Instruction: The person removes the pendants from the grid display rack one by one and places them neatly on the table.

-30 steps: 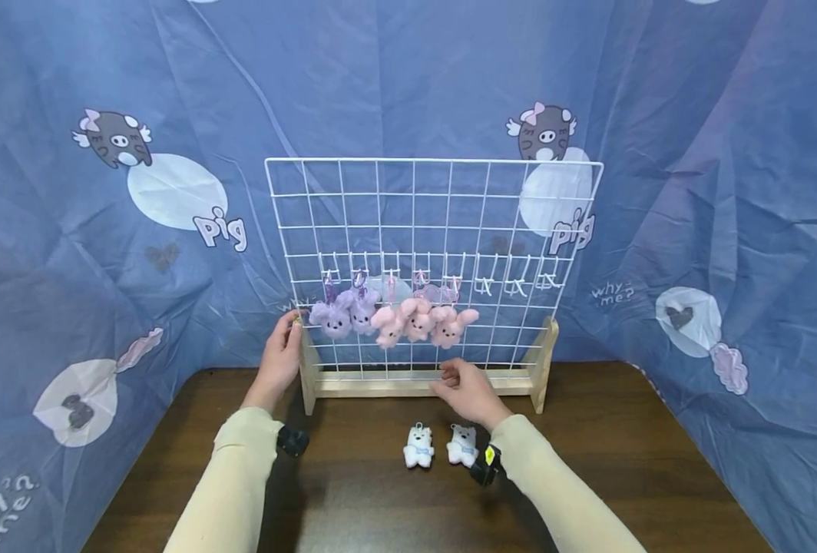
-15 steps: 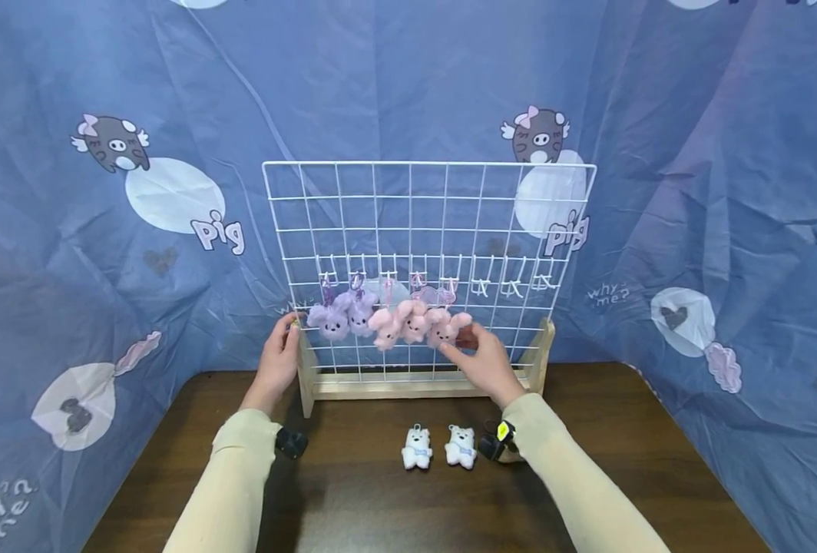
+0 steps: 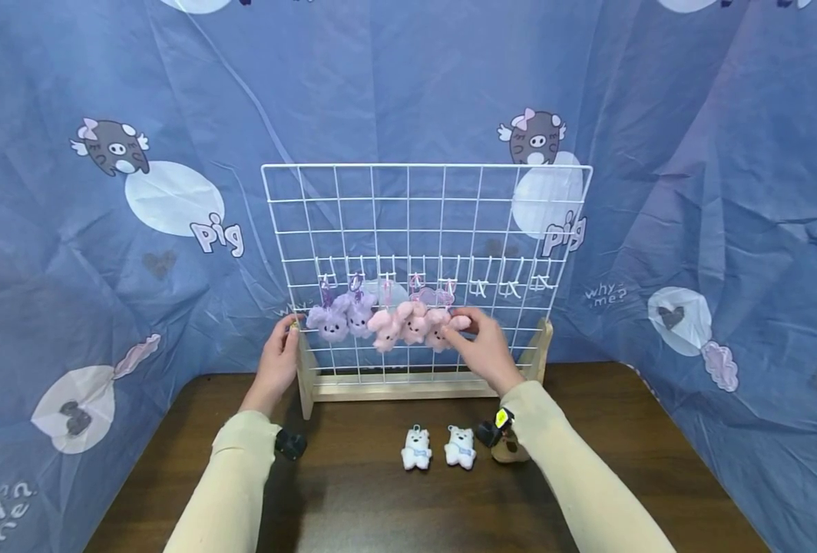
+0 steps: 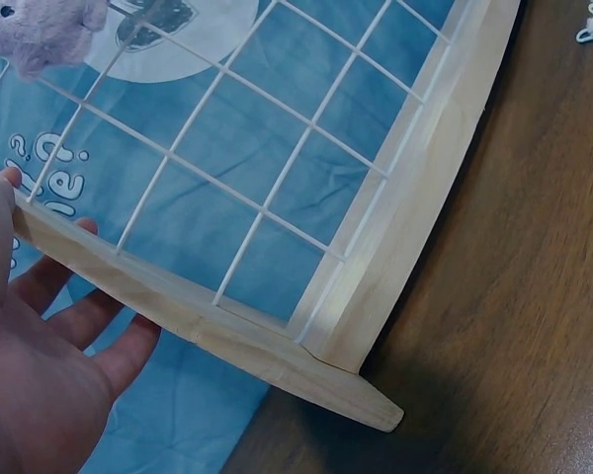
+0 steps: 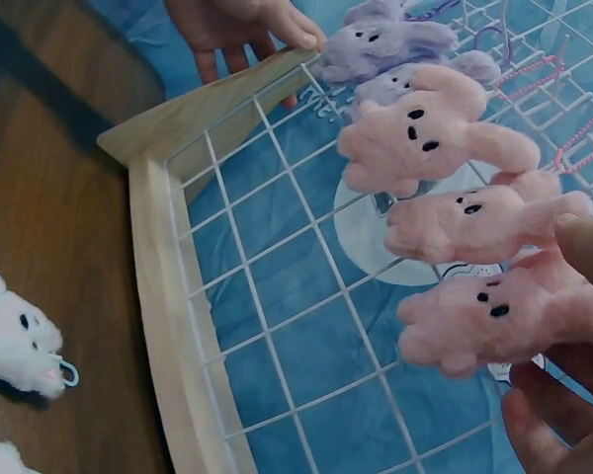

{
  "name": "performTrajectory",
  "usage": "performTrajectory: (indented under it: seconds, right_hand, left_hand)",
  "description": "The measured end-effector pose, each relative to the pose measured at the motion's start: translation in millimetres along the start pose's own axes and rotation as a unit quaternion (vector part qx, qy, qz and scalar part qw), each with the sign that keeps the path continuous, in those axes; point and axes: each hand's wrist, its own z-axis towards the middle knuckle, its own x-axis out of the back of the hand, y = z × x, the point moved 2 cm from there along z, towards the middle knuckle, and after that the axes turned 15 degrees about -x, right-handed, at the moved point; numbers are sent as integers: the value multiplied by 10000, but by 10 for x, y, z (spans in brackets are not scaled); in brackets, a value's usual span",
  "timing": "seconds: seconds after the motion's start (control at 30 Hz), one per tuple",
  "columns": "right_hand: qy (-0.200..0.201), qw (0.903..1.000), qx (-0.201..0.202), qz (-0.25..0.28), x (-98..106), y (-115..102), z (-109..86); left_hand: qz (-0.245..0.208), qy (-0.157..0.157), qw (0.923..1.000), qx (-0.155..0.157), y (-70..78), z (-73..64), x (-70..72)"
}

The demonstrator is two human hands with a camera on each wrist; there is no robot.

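A white wire grid (image 3: 425,200) stands upright in a wooden stand (image 3: 401,390). My left hand (image 3: 279,359) holds the stand's left upright (image 4: 193,331), its thumb in front and fingers behind. From hooks on the grid hang two purple plush bunny keychains (image 3: 342,315) and three pink ones (image 3: 414,322). My right hand (image 3: 487,353) pinches the rightmost pink bunny keychain (image 5: 489,311) between thumb and fingers; the right wrist view shows the thumb by its ear. That keychain's pink strap hangs from its hook.
Two white plush bear keychains (image 3: 417,449) lie on the brown table (image 3: 374,507) in front of the stand. A brown object (image 3: 508,451) sits partly hidden by my right wrist. Several more white hooks (image 3: 510,288) line the grid's right side. Blue fabric (image 3: 415,84) hangs behind.
My right hand has risen from the stand's lower bar to the rightmost pink bunny keychain and taken hold of it. My left hand stays on the upright.
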Motion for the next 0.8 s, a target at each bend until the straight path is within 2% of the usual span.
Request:
performTrajectory:
  seconds: [0.2,0.4,0.8]
  right_hand:
    - [56,9999,-74,63,12,-69,28]
    - [184,9998,46,36,17,-109,79]
    - [90,9999,77,57,-5,-131,123]
  left_hand:
    - [-13,20,10000,1,5,2,-1]
    - [-18,15,10000,2,10,-2,1]
    - [-54,-65,9999,69,-1,8,2]
